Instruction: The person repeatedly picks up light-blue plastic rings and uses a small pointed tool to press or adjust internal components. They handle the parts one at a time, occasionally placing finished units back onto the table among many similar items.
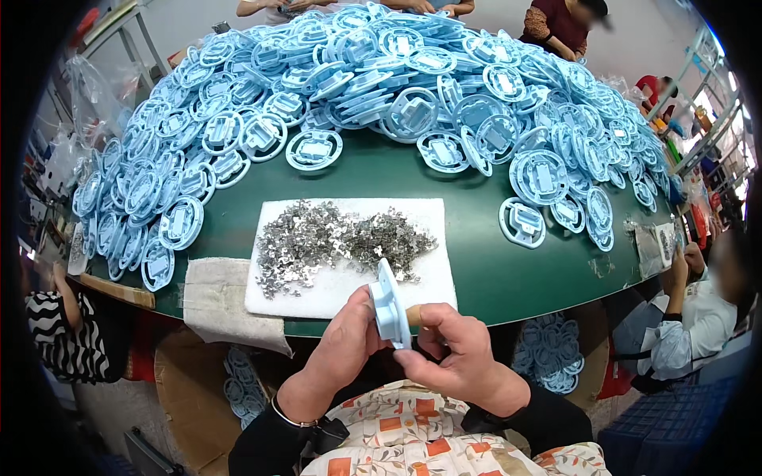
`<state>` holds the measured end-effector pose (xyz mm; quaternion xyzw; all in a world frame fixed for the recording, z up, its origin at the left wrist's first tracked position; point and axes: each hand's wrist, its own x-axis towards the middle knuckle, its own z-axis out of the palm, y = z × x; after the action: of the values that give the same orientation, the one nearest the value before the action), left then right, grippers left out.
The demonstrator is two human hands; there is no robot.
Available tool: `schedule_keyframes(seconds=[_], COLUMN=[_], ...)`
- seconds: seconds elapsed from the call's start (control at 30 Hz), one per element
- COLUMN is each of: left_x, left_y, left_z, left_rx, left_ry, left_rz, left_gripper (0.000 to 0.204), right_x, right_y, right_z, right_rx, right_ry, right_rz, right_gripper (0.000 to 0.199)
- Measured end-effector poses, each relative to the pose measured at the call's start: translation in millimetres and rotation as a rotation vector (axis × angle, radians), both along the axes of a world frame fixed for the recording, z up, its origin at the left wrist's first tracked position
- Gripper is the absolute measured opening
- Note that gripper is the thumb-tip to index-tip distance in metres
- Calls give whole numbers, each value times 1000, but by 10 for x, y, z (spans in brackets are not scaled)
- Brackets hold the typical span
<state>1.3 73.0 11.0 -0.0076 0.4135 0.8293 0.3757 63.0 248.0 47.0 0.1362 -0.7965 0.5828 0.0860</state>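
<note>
We hold the disc (390, 305) edge-up at the counter's (508, 270) near edge; left hand (343, 345) and right hand (454, 353) both grip it; clips (333, 242) lie just beyond.

Small metal clips (337, 242) too tiny to tell apart, blue disc (390, 305) face turned edge-on, fingertips hidden behind it

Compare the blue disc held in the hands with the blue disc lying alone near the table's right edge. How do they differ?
The held disc stands edge-on, gripped by the left hand and right hand; the lone disc lies flat on the green table, untouched, its face showing. Both are light blue, round plastic parts.
</note>
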Motion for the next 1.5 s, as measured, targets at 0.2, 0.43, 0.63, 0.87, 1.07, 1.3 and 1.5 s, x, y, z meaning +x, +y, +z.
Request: schedule_keyframes(seconds=[0.2, 0.43, 0.63, 0.87, 1.07, 1.3, 1.5], left_x=[-11, -204, -251, -264, -277, -246, -275], left_y=[-37, 15, 0, -43, -29, -16, 252], left_z=[51, 202, -9, 5, -26, 50, 70], left_rx=[-302, -512, -556, -553, -514, -498, -382], left_ry=[596, 725, 591, 580, 575, 536, 401], left_rz=[93, -108, -70, -96, -111, -97, -230], left_gripper=[47, 26, 24, 24, 23, 32, 32], right_x=[109, -45, -585, -808, -789, -700, -453], right_y=[377, 530, 692, 682, 707, 745, 588], right_z=[-152, -137, -404, -457, -429, -366, -60], right_rx=[-200, -24, 422, 614, 517, 479, 422], right_ry=[-237, -291, 52, 27, -32, 16, 191], right_rz=[-94, -70, -404, -393, -400, -242, -78], right_gripper=[20, 17, 14, 11, 12, 14, 16])
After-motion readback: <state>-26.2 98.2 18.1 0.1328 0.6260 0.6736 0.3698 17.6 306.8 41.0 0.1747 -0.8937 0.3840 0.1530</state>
